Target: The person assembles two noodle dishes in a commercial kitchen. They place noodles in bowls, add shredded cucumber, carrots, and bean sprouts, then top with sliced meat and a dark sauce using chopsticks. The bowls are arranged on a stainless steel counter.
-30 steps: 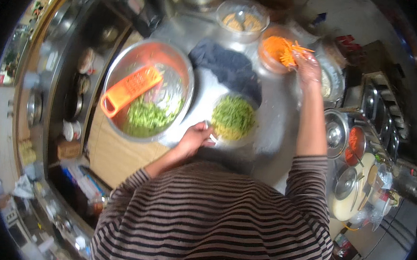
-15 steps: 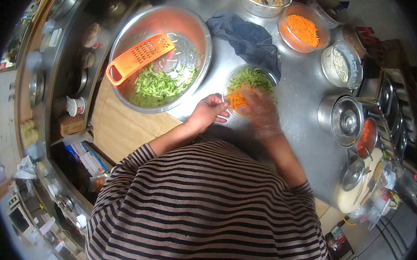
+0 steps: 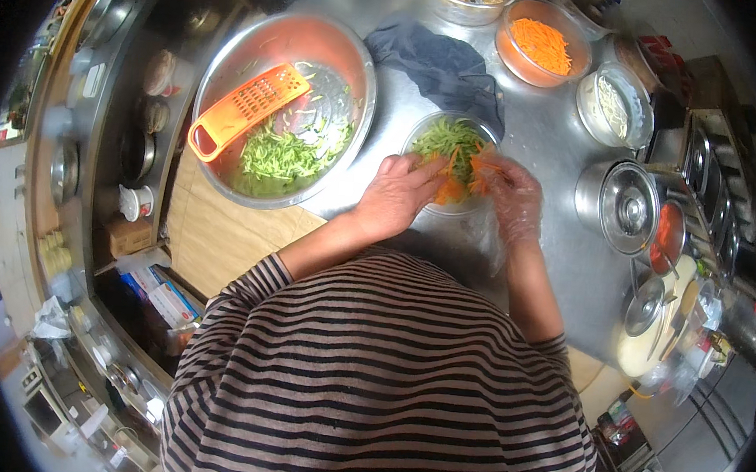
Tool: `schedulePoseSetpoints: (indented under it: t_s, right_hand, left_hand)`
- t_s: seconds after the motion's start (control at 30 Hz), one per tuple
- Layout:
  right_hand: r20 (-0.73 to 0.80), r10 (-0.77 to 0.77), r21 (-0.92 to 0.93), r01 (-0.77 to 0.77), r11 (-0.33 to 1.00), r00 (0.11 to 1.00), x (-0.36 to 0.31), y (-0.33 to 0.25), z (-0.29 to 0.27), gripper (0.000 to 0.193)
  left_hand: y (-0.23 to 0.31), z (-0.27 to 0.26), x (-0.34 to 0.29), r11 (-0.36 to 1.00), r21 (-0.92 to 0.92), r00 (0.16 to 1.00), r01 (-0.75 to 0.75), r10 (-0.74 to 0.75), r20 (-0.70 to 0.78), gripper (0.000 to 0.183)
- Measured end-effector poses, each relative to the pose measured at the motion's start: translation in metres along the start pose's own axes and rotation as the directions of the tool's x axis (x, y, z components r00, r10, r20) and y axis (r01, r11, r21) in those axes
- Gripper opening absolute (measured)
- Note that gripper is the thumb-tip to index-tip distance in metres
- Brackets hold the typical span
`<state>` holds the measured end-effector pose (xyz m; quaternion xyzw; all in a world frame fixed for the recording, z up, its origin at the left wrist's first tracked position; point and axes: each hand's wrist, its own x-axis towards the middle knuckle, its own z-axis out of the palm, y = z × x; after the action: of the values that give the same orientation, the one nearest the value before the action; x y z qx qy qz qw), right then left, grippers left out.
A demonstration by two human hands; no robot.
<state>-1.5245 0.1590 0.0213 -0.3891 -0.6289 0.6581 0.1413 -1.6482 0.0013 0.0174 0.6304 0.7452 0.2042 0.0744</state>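
A bowl (image 3: 462, 212) with pale shredded cucumber (image 3: 444, 136) and orange shredded carrot (image 3: 453, 189) stands on the metal table in front of me. My left hand (image 3: 397, 195) is bare and reaches over the bowl's near left edge, its fingers stretched out by the carrot. A clear plastic glove covers my right hand (image 3: 516, 198), which pinches carrot shreds at the bowl's right side. To the left, a large metal basin (image 3: 364, 117) contains green shreds (image 3: 291, 155) and an orange grater (image 3: 248, 111) lying across it.
Behind the bowl lies a dark cloth (image 3: 438, 65). Along the far right are a tub of shredded carrot (image 3: 542, 46), a bowl with pale strips (image 3: 613, 108) and a lidded metal pot (image 3: 629, 208). Shelves (image 3: 133, 96) line the left side.
My left hand has moved forward and right, its fingers now over the bowl. My right hand has shifted right, with carrot shreds now visible at its fingertips. The view has moved slightly.
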Motion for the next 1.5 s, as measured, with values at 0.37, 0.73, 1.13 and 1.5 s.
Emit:
schedulePoseSetpoints:
  t_s: [0.37, 0.73, 1.13, 1.5]
  right_hand:
    - [0.007, -0.019, 0.207, 0.017, 0.978, 1.000, 0.009, -0.010, -0.009, 0.018]
    - [-0.414, -0.642, -0.090, 0.673, 0.735, 0.646, 0.215, -0.062, -0.045, 0.027]
    - [-0.223, -0.109, -0.874, -0.149, 0.462, 0.969, 0.258, -0.031, -0.252, 0.032]
    - [0.016, 0.403, -0.952, -0.109, 0.286, 0.915, 0.220, -0.057, -0.236, 0.057]
  left_hand:
    - [-0.001, -0.002, 0.015, 0.972, 0.185, 0.990, -0.144, 0.140, 0.035, 0.039]
    - [0.000, -0.006, 0.009, 0.993, 0.091, 0.997, -0.070, 0.066, 0.044, 0.044]
    - [-0.009, -0.022, -0.004, 1.000, -0.009, 0.989, 0.021, -0.022, -0.143, 0.019]
    - [0.000, -0.024, 0.012, 0.995, -0.063, 0.983, 0.071, -0.081, -0.166, 0.014]
